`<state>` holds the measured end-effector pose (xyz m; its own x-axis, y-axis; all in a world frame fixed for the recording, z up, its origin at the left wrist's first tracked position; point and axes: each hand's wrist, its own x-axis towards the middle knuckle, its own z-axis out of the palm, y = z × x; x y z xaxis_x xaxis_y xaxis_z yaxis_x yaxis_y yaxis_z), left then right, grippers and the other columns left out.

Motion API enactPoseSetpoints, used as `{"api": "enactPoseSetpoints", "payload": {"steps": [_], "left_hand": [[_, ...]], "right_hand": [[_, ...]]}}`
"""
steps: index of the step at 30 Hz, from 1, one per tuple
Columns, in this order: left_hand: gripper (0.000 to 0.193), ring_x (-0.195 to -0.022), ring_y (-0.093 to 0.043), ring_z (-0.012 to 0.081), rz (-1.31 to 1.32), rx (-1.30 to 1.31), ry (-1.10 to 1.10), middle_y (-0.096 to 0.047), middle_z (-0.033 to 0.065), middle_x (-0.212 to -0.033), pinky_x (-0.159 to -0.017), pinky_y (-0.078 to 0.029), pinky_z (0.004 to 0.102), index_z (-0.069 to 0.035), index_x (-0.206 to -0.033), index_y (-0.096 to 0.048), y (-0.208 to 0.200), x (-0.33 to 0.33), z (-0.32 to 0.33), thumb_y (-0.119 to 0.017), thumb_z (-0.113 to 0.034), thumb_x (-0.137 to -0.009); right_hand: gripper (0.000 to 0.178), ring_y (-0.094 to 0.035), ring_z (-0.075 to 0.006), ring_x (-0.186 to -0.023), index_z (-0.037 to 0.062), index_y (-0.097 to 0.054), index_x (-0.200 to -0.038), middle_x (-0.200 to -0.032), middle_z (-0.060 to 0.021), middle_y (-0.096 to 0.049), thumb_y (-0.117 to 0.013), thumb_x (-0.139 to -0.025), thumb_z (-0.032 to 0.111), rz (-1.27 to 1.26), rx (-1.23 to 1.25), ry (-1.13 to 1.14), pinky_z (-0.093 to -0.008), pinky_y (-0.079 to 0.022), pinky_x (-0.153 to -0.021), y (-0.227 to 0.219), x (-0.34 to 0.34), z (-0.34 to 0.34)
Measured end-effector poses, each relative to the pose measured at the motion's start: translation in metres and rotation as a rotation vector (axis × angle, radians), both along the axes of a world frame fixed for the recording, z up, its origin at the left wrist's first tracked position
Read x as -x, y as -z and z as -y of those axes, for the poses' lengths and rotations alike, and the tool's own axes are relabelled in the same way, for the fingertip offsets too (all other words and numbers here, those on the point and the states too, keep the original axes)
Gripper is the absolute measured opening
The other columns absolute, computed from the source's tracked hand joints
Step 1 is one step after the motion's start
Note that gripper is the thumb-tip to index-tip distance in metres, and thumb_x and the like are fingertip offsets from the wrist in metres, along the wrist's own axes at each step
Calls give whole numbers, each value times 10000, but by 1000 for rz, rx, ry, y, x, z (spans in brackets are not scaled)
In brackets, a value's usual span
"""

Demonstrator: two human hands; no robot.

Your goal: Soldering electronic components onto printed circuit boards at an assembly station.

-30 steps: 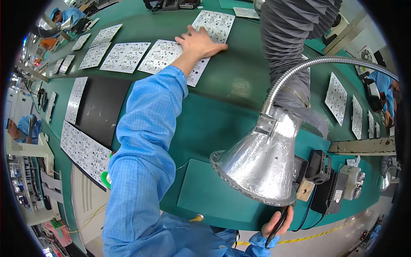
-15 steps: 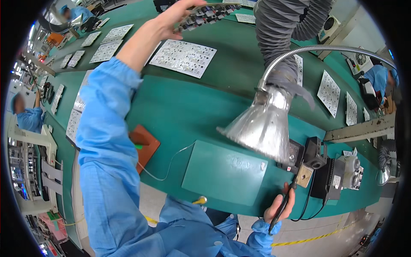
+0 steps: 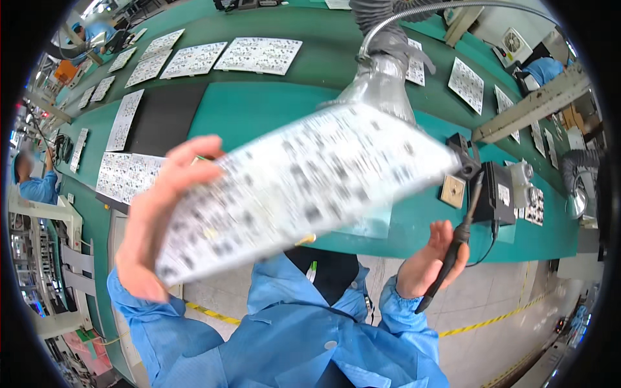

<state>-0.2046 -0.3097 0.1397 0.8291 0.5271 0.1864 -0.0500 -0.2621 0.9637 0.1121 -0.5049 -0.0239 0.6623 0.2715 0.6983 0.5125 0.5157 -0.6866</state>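
My left hand [image 3: 155,220] grips a white circuit board panel [image 3: 304,187] by its left end, fingers over the top edge and thumb below. Tilted and smeared by motion, the panel hangs above the green bench in front of my body. Small dark components dot its face. My right hand [image 3: 430,262] holds a black soldering iron [image 3: 456,249], its tip pointing up and away beside the panel's right end. Close to that tip are a small tray with a yellowish sponge [image 3: 453,191] and a black box-shaped station [image 3: 495,194]. The panel hides much of the bench under it.
A metal fume hood [image 3: 383,84] on a grey hose hangs beyond the panel. White panels [image 3: 259,55] lie along the far strip, and more [image 3: 126,174] at left around a black mat [image 3: 165,116]. A pale beam [image 3: 537,107] stands at right. Other people work farther off.
My left hand has come back from the far side toward my body, bringing the panel with it. The soldering iron has risen slightly in my right hand. The view has shifted.
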Motion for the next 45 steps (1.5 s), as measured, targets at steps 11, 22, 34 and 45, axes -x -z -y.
{"api": "enactPoseSetpoints", "payload": {"steps": [11,22,34,45], "left_hand": [[992,-1299,-398,447,-276,-343,401,-288,261,-1493,-1059,-366,470,-28,-1375,-488,49,-55,33,-886,-394,-543],[1016,-1319,-375,459,-471,-675,291,-282,274,-1511,-1088,-355,491,-59,-1404,-472,116,-93,-20,-848,-382,-517],[386,-1068,-620,337,-505,-769,-695,-645,149,-1180,-892,-515,422,-27,-1107,-678,168,-85,-36,-738,-250,-798],[107,-645,-568,69,-226,90,-633,-640,21,-708,-580,-437,226,8,-912,-693,166,-62,-5,-630,-79,-908]], "right_hand": [[565,-561,-381,-1221,111,-294,-1481,-1372,-228,-536,-540,-975,160,-512,-167,-391,-550,-394,-1098,-40,28,13],[472,-639,-279,-1080,-16,-428,-1368,-1242,-256,-617,-579,-921,-15,-314,381,-91,-397,-487,-980,21,3,-35],[444,-604,-352,-1183,-47,-457,-1342,-1226,-307,-606,-604,-930,32,98,511,-181,-445,-448,-1021,44,-8,-19],[426,-599,-365,-1179,-44,-449,-1352,-1205,-322,-613,-542,-962,99,108,605,-120,-456,-425,-1037,44,-7,-20]]}}
